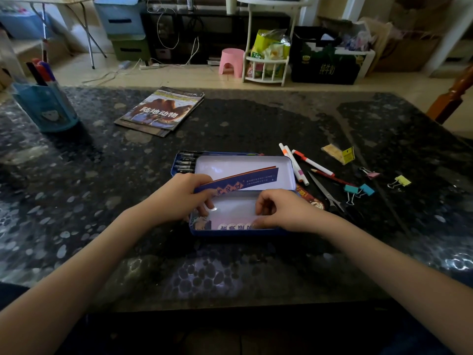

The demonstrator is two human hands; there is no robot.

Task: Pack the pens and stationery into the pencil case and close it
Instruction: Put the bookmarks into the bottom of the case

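— Where's the blue metal pencil case (240, 230)?
— Open at mid-table, under both hands. Left hand (183, 198) pinches a dark-blue card strip (245, 179); right hand (279, 210) is curled inside the tray, grip unclear.

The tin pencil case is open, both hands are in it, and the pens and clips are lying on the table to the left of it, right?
Not quite. In the head view the pens and clips lie right of the open pencil case, not left. Both hands, left and right, are at it.
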